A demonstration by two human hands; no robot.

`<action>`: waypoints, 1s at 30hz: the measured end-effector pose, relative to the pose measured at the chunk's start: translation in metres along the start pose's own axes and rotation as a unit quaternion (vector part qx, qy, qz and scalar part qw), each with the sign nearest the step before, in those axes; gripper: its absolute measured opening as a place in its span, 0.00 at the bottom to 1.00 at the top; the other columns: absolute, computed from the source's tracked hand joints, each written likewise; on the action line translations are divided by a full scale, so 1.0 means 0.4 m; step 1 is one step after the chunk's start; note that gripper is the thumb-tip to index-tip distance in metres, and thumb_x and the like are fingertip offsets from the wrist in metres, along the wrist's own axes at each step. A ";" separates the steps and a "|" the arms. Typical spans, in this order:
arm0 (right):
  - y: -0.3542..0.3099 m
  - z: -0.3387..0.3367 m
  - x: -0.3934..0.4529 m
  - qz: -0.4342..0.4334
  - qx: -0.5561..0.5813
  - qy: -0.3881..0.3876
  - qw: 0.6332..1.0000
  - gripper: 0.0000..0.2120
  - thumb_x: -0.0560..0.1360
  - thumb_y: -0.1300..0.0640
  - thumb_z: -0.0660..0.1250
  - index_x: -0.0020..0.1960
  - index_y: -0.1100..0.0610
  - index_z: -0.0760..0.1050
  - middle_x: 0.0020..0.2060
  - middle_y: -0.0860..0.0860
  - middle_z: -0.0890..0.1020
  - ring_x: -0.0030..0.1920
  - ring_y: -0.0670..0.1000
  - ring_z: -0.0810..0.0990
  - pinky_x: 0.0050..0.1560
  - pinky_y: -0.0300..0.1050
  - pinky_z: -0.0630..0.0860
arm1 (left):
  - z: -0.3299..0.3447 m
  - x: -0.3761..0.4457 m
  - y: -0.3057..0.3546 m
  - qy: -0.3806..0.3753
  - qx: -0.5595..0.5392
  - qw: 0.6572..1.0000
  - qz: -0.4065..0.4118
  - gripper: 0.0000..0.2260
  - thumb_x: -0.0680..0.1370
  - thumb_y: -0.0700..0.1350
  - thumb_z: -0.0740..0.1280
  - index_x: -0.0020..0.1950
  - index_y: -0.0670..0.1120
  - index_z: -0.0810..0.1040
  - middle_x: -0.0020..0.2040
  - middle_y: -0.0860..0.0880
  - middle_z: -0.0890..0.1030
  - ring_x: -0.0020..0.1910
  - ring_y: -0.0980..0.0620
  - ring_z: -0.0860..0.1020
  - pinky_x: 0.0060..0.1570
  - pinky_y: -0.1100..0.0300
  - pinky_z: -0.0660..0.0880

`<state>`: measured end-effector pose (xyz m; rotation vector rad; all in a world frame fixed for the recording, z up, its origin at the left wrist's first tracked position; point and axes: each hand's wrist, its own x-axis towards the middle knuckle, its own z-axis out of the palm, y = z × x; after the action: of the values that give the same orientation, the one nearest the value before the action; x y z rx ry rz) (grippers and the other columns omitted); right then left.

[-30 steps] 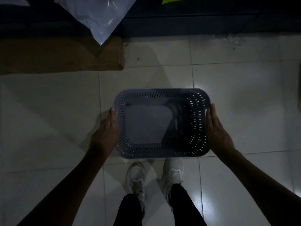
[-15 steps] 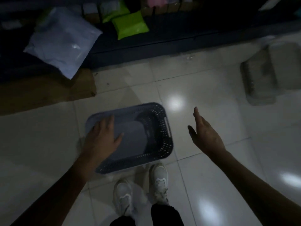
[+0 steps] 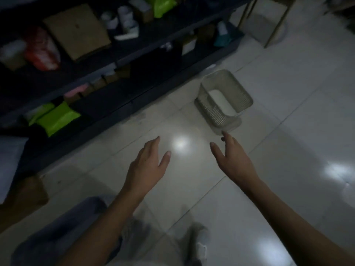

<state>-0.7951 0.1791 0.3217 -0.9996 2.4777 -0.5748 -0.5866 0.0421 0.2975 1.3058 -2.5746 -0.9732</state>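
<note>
A beige slotted basket [image 3: 223,100] stands on the tiled floor just ahead, with something white lying inside it. My right hand [image 3: 232,158] reaches out with straight fingers, its fingertips just short of the basket's near corner, holding nothing. My left hand [image 3: 148,164] hovers over the floor to the left, fingers spread and empty. The grey slotted basket [image 3: 55,235] sits blurred on the floor at the lower left, partly behind my left forearm.
A dark shelf unit [image 3: 115,60] runs along the left and back, holding cardboard boxes, green parcels [image 3: 55,118] and white bottles. Brown cardboard [image 3: 25,198] lies at the left edge. My shoes [image 3: 197,246] show at the bottom. A metal-legged stand [image 3: 269,25] is at the far right.
Both hands let go of the grey basket, left on the floor behind them. The view swung right, and both hands now reach toward the beige basket.
</note>
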 end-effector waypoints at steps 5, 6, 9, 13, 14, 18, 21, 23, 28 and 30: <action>0.174 -0.273 0.170 0.027 0.029 0.005 0.999 0.34 0.79 0.38 0.57 0.79 0.53 0.55 0.71 0.57 0.72 0.68 0.57 0.73 0.66 0.53 0.71 | 0.075 0.214 0.316 -0.011 -0.032 0.999 -0.014 0.31 0.79 0.64 0.52 0.78 0.52 0.52 0.77 0.51 0.60 0.71 0.48 0.67 0.64 0.47 0.70; 0.200 -0.319 0.206 0.037 0.028 0.002 0.999 0.35 0.78 0.38 0.58 0.79 0.53 0.55 0.72 0.57 0.71 0.69 0.57 0.73 0.66 0.54 0.71 | 0.084 0.253 0.363 -0.016 -0.037 0.999 -0.015 0.31 0.79 0.64 0.52 0.78 0.52 0.51 0.77 0.51 0.59 0.71 0.48 0.66 0.65 0.47 0.69; 0.267 -0.430 0.319 0.078 0.035 -0.002 0.996 0.36 0.78 0.38 0.60 0.79 0.55 0.55 0.73 0.57 0.70 0.70 0.56 0.72 0.69 0.54 0.70 | 0.104 0.365 0.467 -0.026 -0.036 0.999 -0.009 0.31 0.79 0.64 0.53 0.78 0.50 0.52 0.77 0.49 0.60 0.71 0.48 0.66 0.63 0.49 0.70; 0.340 -0.503 0.496 0.123 0.068 -0.003 0.990 0.35 0.78 0.41 0.62 0.79 0.56 0.57 0.71 0.57 0.72 0.68 0.56 0.73 0.67 0.55 0.71 | 0.135 0.568 0.530 -0.033 -0.002 0.999 -0.008 0.30 0.80 0.62 0.54 0.78 0.49 0.55 0.75 0.46 0.64 0.70 0.46 0.67 0.62 0.48 0.71; 0.359 -0.513 0.543 0.138 0.074 -0.006 0.988 0.35 0.78 0.42 0.62 0.79 0.56 0.58 0.71 0.57 0.73 0.68 0.56 0.74 0.67 0.55 0.71 | 0.148 0.626 0.539 -0.038 0.005 0.999 -0.013 0.30 0.80 0.62 0.54 0.78 0.49 0.55 0.74 0.45 0.65 0.70 0.45 0.68 0.62 0.48 0.71; 0.433 -0.523 0.745 0.215 0.131 -0.016 0.968 0.34 0.77 0.42 0.64 0.77 0.55 0.60 0.69 0.56 0.75 0.64 0.56 0.76 0.61 0.50 0.73 | 0.208 0.859 0.564 -0.046 0.007 0.998 -0.038 0.29 0.80 0.61 0.55 0.77 0.49 0.56 0.73 0.44 0.65 0.68 0.44 0.69 0.60 0.47 0.72; 0.486 -0.527 0.875 0.263 0.146 -0.043 0.953 0.34 0.77 0.43 0.65 0.77 0.56 0.61 0.68 0.57 0.75 0.65 0.58 0.76 0.61 0.51 0.71 | 0.255 0.986 0.583 -0.047 0.020 0.997 -0.054 0.30 0.80 0.61 0.55 0.78 0.48 0.54 0.76 0.44 0.59 0.69 0.43 0.67 0.59 0.48 0.72; 0.518 -0.530 0.950 0.264 0.132 -0.056 0.954 0.33 0.77 0.45 0.66 0.77 0.56 0.61 0.68 0.57 0.76 0.63 0.57 0.77 0.59 0.51 0.72 | 0.283 1.061 0.592 -0.063 0.028 0.995 -0.072 0.31 0.80 0.60 0.56 0.78 0.47 0.53 0.76 0.44 0.57 0.69 0.42 0.66 0.58 0.48 0.71; 0.597 -0.511 1.133 0.279 0.122 -0.091 0.948 0.33 0.77 0.45 0.67 0.76 0.57 0.62 0.67 0.57 0.77 0.66 0.59 0.75 0.64 0.53 0.71 | 0.347 1.213 0.589 -0.079 0.045 0.987 -0.130 0.31 0.80 0.58 0.58 0.78 0.46 0.53 0.75 0.43 0.60 0.69 0.41 0.67 0.57 0.45 0.72; 0.630 -0.487 1.202 0.284 0.130 -0.107 0.944 0.33 0.77 0.45 0.67 0.76 0.57 0.63 0.66 0.57 0.77 0.65 0.59 0.75 0.65 0.53 0.71 | 0.376 1.262 0.574 -0.083 0.063 0.985 -0.140 0.31 0.80 0.58 0.58 0.77 0.46 0.53 0.74 0.43 0.61 0.69 0.41 0.67 0.56 0.45 0.72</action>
<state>-1.3511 0.0419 0.2527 -0.2064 2.2631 -0.5423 -1.1162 -0.1644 0.2139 1.7269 -2.6624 -1.0141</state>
